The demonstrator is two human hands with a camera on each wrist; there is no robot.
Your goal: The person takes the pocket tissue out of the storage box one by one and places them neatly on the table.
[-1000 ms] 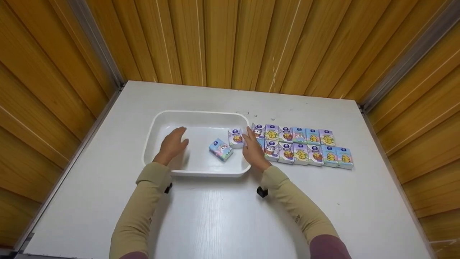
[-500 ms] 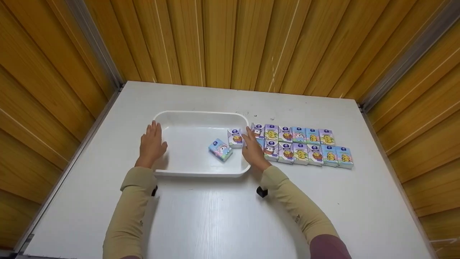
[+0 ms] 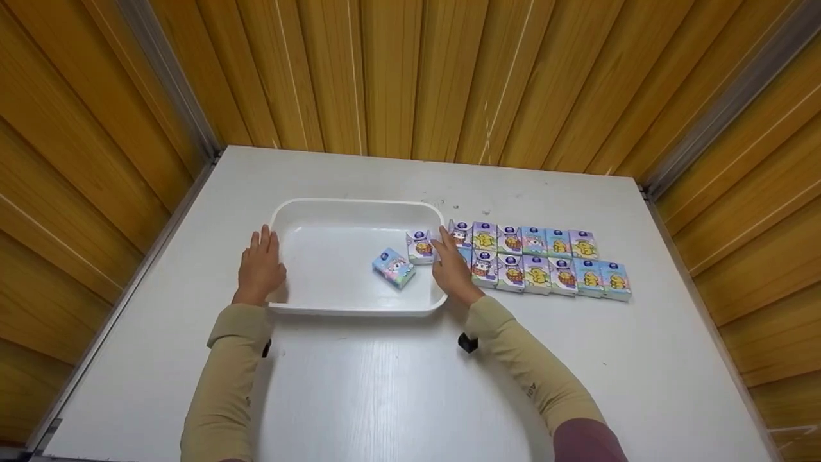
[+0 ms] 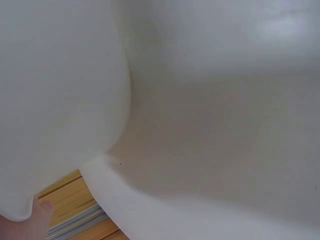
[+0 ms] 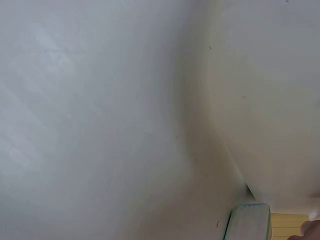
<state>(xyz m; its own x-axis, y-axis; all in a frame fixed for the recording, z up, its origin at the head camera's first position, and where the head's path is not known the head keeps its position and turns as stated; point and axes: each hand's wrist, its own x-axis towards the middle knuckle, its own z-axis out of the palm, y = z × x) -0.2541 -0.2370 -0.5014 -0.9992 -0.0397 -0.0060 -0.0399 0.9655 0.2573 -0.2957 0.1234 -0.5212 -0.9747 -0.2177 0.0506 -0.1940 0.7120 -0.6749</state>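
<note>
A white plastic tray [image 3: 346,312] lies on the table between both hands. My left hand [image 3: 258,266] holds its left rim, fingers along the outside and thumb at the edge; part of that hand [image 4: 27,227] shows beyond the rim in the left wrist view. On the opposite side my right hand [image 3: 454,273] holds the right rim. Inside the tray are two small cartoon-printed tissue packs: a blue one [image 3: 394,267] lying askew, and a purple one [image 3: 420,248] close to the right fingers. The right wrist view shows only a pack's end [image 5: 248,222] beside the tray.
Right of the tray, several similar tissue packs [image 3: 537,273] lie in two tight rows, the nearest ones partly hidden by my right hand. The white table [image 3: 372,391] has wood-patterned panels [image 3: 391,77] behind it and on both sides.
My left hand has moved left from over the tray's inside to its left rim. My right hand, the tray and the packs stay nearly where they were.
</note>
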